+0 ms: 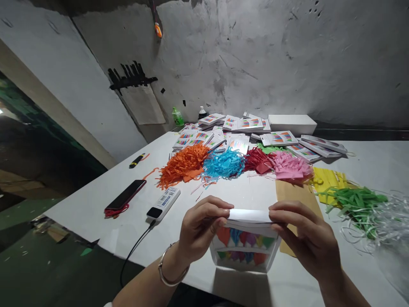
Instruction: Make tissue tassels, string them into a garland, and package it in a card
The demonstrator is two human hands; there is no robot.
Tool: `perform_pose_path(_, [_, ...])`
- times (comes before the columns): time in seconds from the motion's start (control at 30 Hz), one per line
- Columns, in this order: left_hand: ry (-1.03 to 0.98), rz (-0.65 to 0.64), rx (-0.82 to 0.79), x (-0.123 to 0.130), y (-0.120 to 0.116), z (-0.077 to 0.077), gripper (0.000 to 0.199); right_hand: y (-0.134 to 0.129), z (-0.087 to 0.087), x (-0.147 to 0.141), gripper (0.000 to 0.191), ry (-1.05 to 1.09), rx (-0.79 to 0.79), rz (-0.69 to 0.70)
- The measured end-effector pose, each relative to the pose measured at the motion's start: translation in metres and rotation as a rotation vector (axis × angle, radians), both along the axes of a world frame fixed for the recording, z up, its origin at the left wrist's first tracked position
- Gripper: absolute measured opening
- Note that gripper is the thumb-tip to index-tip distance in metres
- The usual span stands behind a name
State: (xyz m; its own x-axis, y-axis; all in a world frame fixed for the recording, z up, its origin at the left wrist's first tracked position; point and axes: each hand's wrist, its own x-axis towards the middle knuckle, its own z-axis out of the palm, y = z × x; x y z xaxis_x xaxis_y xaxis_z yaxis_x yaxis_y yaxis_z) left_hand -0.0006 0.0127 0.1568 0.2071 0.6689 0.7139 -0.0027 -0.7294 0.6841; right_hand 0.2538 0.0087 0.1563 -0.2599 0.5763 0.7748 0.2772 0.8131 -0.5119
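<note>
Between both hands I hold a white box [246, 251] printed with colourful pennants, tilted up near the table's front edge. My left hand [206, 228] pinches the left end of its white top flap [249, 215], thumb below and fingers above. At the flap's right end, my right hand [303, 234] grips in the same way. A brown paper sheet [297, 196] lies partly behind my right hand. Beyond the box sit bundles of cut paper strips: orange [187, 164], blue [225, 164], red [260, 160] and pink [292, 165].
Many flat printed boxes [246, 124] are heaped at the back beside a plain white box [292, 124]. Yellow [330, 181] and green strips [356, 199] and clear plastic [390, 226] lie right. At left are a phone [126, 196], a cabled white device [163, 204] and a cutter [137, 160].
</note>
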Motion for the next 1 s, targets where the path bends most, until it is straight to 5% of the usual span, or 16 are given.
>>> perform_pose_path(0.17, [0.105,0.021,-0.094,-0.01,-0.003,0.031,0.014,-0.018,0.009,-0.021,0.035,0.084,0.078,-0.133])
perform_pose_path(0.27, [0.248,0.083,-0.104,-0.025,0.005,0.047,0.006,-0.024,-0.003,-0.047,0.03,0.225,-0.006,-0.123])
perform_pose_path(0.37, [0.395,0.033,-0.124,-0.042,0.021,0.047,0.004,-0.025,-0.025,-0.069,0.018,0.337,-0.152,-0.074])
perform_pose_path(0.53, [0.601,-0.097,-0.233,-0.043,0.045,0.018,0.017,-0.021,-0.067,-0.074,0.015,0.258,-0.385,-0.022])
perform_pose_path(0.77, [0.824,-0.018,-0.408,0.025,0.076,-0.033,0.042,-0.032,-0.113,-0.056,0.02,0.275,-0.463,-0.32])
perform_pose_path(0.9, [1.008,-0.145,-0.598,0.066,0.109,-0.062,0.049,-0.035,-0.123,-0.009,0.02,0.025,-0.551,-0.285])
perform_pose_path(1.0, [1.071,-0.295,-0.653,0.097,0.131,-0.078,0.042,-0.027,-0.128,0.043,0.024,-0.259,-0.519,-0.517])
